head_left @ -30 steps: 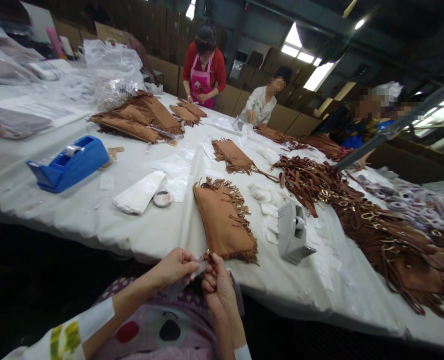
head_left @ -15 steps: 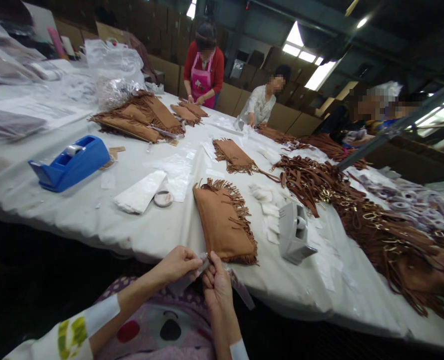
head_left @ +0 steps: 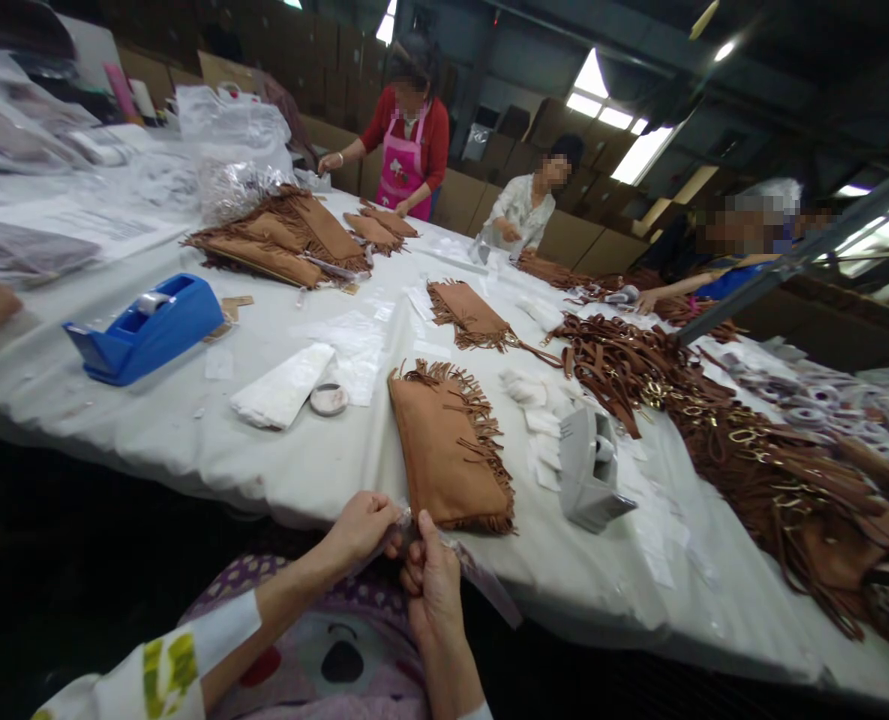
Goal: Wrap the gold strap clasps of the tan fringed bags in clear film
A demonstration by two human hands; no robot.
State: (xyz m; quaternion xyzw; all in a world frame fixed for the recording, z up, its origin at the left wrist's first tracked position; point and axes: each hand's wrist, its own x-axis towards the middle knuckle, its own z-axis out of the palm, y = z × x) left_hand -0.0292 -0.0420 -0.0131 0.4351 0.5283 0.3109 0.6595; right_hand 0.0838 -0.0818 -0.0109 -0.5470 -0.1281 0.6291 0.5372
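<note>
A tan fringed pouch [head_left: 451,455] lies flat near the table's front edge. At its lower left corner my left hand [head_left: 367,528] is closed in a pinch on a piece of clear plastic [head_left: 489,582]. Close beside it, my right hand [head_left: 433,578] is closed too, thumb up against the pouch's corner, with the plastic trailing out to the right over the table edge. Fingers hide whatever metal part or zip end sits at that corner.
A blue tape dispenser [head_left: 148,325] stands left and a grey one [head_left: 594,470] right. Folded white paper [head_left: 283,385] and a small round tin [head_left: 329,398] lie between. Another fringed pouch [head_left: 470,310], piled straps [head_left: 684,430] and several co-workers [head_left: 406,150] are beyond.
My hands stay at the pouch's corner, the left shifting slightly and the plastic's tail swinging a little right. Across the table, the co-worker in red has reached out one arm leftward.
</note>
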